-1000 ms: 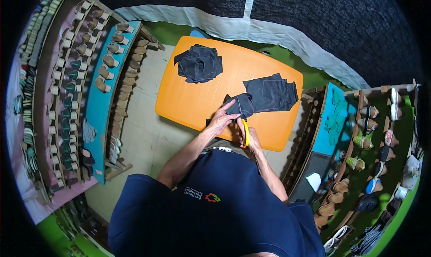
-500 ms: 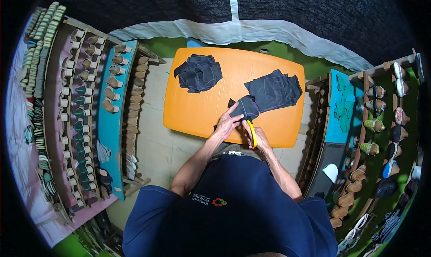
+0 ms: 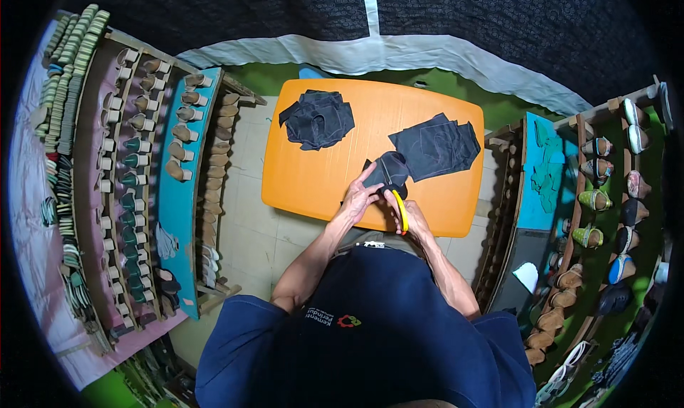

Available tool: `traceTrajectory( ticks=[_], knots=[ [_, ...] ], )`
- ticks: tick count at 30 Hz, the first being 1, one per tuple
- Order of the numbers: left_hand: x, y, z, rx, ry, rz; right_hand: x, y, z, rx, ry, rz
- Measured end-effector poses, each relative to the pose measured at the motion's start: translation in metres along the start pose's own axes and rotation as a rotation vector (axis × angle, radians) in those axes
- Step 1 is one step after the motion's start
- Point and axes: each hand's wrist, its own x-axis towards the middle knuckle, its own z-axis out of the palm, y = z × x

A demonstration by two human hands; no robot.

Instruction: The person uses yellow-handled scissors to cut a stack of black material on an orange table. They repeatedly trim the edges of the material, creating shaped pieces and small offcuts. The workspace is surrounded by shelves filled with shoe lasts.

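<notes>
Over the near edge of the orange table, my left hand grips a small dark fabric piece with light stitched lines, its fingers lying along the piece's near-left side. My right hand holds a pair of yellow-handled scissors close against the same piece; the blades are hidden behind fingers and fabric. A round heap of dark fabric pieces lies at the table's far left. A flatter stack of similar dark pieces is on the right, just beyond the held piece.
The orange table stands before me on a tiled floor. Shoe racks rise on both sides, including a left rack and a right rack with several shoes. A dark curtain with a white lower band hangs behind.
The held fabric piece has bent and curled up in my hands, its far end drawing in from the right stack. Both hands stay almost in place, and the view has shifted slightly.
</notes>
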Motion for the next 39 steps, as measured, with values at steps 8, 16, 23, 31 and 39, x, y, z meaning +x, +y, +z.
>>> traceTrajectory(
  ticks=[8, 16, 23, 31, 39],
  knots=[
    [0.000, 0.077, -0.017, 0.046, 0.163, 0.299, -0.005, 0.022, -0.017, -0.674, -0.078, -0.112],
    [-0.011, 0.162, -0.025, 0.442, -0.017, 0.253, -0.045, 0.019, -0.019, -0.547, 0.152, -0.412],
    [0.001, 0.165, 0.004, 0.892, -0.460, -0.019, -0.016, -0.048, 0.014, 0.198, 0.074, -0.651],
    [-0.046, 0.108, 0.031, 0.459, 0.193, 0.399, -0.006, -0.083, 0.021, 0.067, 0.249, -0.792],
    [-0.067, 0.054, 0.051, -0.861, -0.443, 0.107, -0.036, -0.107, 0.029, 0.216, 0.039, -0.715]
  ],
)
